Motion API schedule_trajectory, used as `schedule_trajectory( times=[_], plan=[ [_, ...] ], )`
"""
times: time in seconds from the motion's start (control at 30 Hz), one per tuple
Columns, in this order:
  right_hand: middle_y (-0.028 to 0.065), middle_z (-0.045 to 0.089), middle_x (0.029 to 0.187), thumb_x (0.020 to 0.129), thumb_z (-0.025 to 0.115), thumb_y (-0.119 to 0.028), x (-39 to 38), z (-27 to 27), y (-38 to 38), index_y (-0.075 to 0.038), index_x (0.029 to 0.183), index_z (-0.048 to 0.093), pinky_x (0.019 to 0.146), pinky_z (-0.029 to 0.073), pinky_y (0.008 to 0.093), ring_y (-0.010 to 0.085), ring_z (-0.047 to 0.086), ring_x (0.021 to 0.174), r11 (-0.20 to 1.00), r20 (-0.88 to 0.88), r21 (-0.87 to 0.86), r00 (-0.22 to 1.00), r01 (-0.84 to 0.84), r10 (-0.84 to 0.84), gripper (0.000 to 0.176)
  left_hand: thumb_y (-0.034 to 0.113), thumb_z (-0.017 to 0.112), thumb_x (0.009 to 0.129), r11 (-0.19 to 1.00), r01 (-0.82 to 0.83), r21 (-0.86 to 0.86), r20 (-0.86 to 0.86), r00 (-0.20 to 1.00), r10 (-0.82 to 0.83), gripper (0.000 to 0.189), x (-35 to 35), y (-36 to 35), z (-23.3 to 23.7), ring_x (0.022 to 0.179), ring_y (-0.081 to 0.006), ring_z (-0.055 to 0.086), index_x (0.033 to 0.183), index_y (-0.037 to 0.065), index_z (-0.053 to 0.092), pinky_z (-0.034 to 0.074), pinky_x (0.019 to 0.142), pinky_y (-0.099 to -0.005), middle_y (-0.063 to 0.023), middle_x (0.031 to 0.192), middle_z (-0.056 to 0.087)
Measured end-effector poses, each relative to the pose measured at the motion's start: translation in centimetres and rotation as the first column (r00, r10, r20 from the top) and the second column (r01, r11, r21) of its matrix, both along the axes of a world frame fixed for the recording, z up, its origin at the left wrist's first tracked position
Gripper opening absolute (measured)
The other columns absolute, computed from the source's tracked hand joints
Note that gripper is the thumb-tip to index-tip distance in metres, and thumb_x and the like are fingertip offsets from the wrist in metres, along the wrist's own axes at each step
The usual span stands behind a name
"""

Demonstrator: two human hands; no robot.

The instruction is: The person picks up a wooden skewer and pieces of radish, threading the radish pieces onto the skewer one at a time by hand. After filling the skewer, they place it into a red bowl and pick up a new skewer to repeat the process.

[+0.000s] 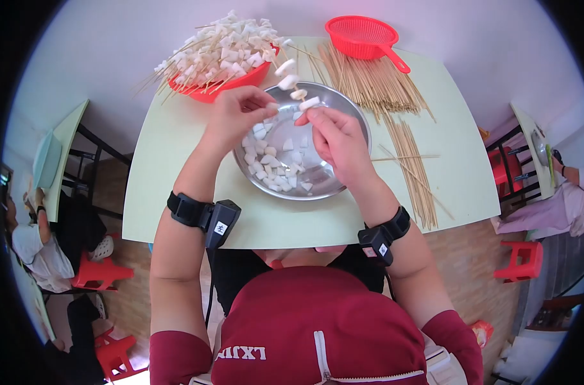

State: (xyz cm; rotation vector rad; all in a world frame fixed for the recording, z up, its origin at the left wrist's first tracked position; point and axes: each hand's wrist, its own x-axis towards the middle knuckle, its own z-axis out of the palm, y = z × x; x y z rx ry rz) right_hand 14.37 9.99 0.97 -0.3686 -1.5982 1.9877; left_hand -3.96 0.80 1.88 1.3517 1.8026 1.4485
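Observation:
In my right hand [338, 138] is a bamboo skewer threaded with several white chunks [287, 82]; the fingers pinch it near its lowest chunk, and the stick points up and to the left. My left hand [240, 114] has thumb and fingertips closed on a small white chunk [273, 107], left of the skewer. Both hands are above a round steel bowl [334, 190], whose floor holds many loose white cut pieces [266, 168]. What food the chunks are, I cannot make out.
Behind my left hand, a red basin [231, 87] is heaped with finished skewers [231, 51]. Bare bamboo sticks [375, 80] lie at the back right, under a red strainer [362, 38]; more sticks [411, 170] lie right of the bowl. People sit at tables on both sides.

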Motion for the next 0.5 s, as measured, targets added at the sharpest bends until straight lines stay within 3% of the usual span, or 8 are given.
schedule_trajectory(
  times=[0.03,0.1,0.13,0.23,0.5],
  plan=[
    [-0.0072,0.034,0.046,0.095,0.046,-0.021,0.0,0.0,-0.1,0.000,0.090,0.061,0.037,0.017,0.0199,0.0013,0.023,0.038,0.999,0.033,0.017,0.999,-0.039,0.038,0.026,0.003,0.068,0.078,1.000,-0.001,0.007,0.003,1.000,0.001,0.012,-0.5,-0.1,0.0,0.076,-0.0104,0.061,0.089,0.000,0.064,0.050,0.069,-0.0230,-0.0047,0.082,0.065],
    [-0.0075,0.034,0.046,0.095,0.047,-0.021,-0.1,0.1,-0.3,0.000,0.090,0.062,0.038,0.017,0.0199,0.0011,0.024,0.038,0.998,0.072,0.036,0.996,-0.058,0.055,0.026,0.001,0.068,0.079,0.972,-0.119,0.202,0.159,0.983,0.087,0.014,-1.8,-0.2,0.1,0.075,-0.0113,0.062,0.093,0.001,0.064,0.051,0.069,-0.0245,-0.0048,0.083,0.065],
    [-0.0077,0.034,0.046,0.094,0.048,-0.021,-0.1,0.2,-0.4,0.000,0.090,0.062,0.038,0.018,0.0199,0.0009,0.024,0.038,0.996,0.107,0.047,0.992,-0.076,0.071,0.026,0.001,0.067,0.079,0.945,-0.146,0.293,0.157,0.982,0.103,0.018,-2.4,-0.2,0.3,0.076,-0.0133,0.063,0.096,-0.001,0.063,0.052,0.071,-0.0255,-0.0079,0.086,0.066],
    [-0.0081,0.033,0.046,0.094,0.049,-0.021,-0.2,0.4,-0.6,0.000,0.089,0.063,0.039,0.018,0.0199,0.0007,0.024,0.039,0.994,0.152,0.073,0.986,-0.076,0.064,0.026,0.000,0.067,0.079,0.936,-0.243,0.254,0.182,0.963,0.200,0.021,-3.2,-0.7,1.4,0.080,-0.0158,0.064,0.099,-0.004,0.062,0.053,0.074,-0.0264,-0.0111,0.090,0.066],
    [-0.0083,0.034,0.051,0.093,0.051,-0.022,0.1,0.5,-0.9,-0.002,0.088,0.065,0.043,0.019,0.0200,0.0008,0.027,0.045,0.985,0.184,0.118,0.978,-0.124,0.101,0.024,-0.001,0.061,0.084,0.893,-0.308,0.327,0.321,0.925,0.202,0.020,-2.8,-1.1,2.0,0.086,-0.0208,0.066,0.102,-0.009,0.059,0.054,0.077,-0.0262,-0.0168,0.095,0.065]
  ],
)
